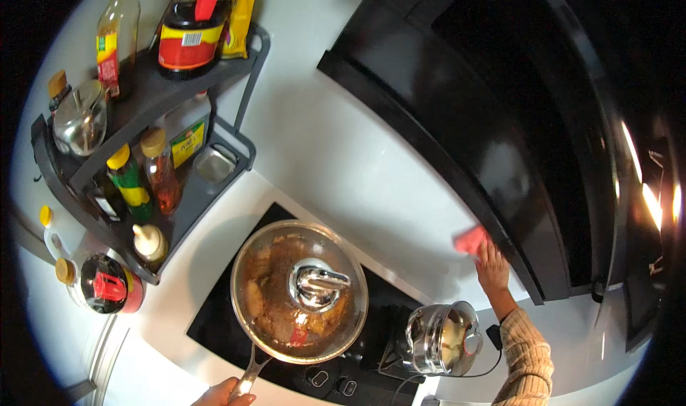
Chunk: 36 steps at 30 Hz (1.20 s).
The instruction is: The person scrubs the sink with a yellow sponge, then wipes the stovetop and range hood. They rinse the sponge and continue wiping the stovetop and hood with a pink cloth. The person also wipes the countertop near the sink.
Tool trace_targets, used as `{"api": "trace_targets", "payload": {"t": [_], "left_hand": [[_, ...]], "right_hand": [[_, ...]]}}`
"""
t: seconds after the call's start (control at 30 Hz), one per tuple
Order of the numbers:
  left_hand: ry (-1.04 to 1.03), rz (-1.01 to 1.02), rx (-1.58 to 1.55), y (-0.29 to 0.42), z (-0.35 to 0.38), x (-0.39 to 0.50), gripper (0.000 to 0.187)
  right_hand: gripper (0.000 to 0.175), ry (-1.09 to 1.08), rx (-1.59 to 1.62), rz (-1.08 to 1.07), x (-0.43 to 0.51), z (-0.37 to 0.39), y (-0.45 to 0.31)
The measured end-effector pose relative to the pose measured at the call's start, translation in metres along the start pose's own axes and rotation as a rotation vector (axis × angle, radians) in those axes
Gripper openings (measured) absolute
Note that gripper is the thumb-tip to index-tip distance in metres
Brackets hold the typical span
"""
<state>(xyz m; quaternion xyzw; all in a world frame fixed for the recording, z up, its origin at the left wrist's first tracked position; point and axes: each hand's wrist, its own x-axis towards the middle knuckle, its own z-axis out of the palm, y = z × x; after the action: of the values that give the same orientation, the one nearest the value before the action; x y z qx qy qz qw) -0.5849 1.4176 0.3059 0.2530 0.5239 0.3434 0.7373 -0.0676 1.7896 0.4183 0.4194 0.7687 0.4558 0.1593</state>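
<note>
At the bottom edge my left hand (224, 392) grips the metal handle (252, 373) of a frying pan. A glass lid (268, 277) with a chrome knob (316, 285) covers the pan, and browned food shows through it. The pan stands on a black cooktop (214, 320). My right hand (491, 264) presses a red cloth (470, 240) against the white wall (407, 207), just under the lower edge of the black range hood (455, 154). That arm, in a knitted beige sleeve, reaches past a lidded steel pot (423, 341).
On the left, a dark two-tier rack (187, 89) holds several bottles, jars and a steel tray (215, 163). More bottles, one with a red-and-black label (110, 284), stand beside it. A black plug (494, 336) with its cable hangs by the pot. Two knobs (320, 378) sit at the cooktop's front.
</note>
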Motion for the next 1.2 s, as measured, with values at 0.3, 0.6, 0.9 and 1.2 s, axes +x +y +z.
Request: {"api": "trace_targets", "payload": {"t": [0.3, 0.6, 0.9, 1.2], "left_hand": [[0.008, -0.081, -0.02, -0.014, 0.009, 0.003, 0.024], [0.002, 0.225, 0.888, -0.032, -0.009, 0.001, 0.034], [0.126, -0.097, 0.252, -0.003, 0.025, -0.005, 0.021], [0.117, -0.055, 0.189, -0.006, 0.027, -0.002, 0.024]], "right_hand": [[0.054, 0.479, 0.384, -0.153, 0.33, -0.104, -0.193], [0.059, -0.298, 0.733, -0.098, 0.026, 0.035, 0.017], [0.049, -0.25, 0.171, 0.494, -0.212, 0.155, 0.097], [0.03, 1.281, 2.299, 1.641, -0.227, 0.108, 0.046]]}}
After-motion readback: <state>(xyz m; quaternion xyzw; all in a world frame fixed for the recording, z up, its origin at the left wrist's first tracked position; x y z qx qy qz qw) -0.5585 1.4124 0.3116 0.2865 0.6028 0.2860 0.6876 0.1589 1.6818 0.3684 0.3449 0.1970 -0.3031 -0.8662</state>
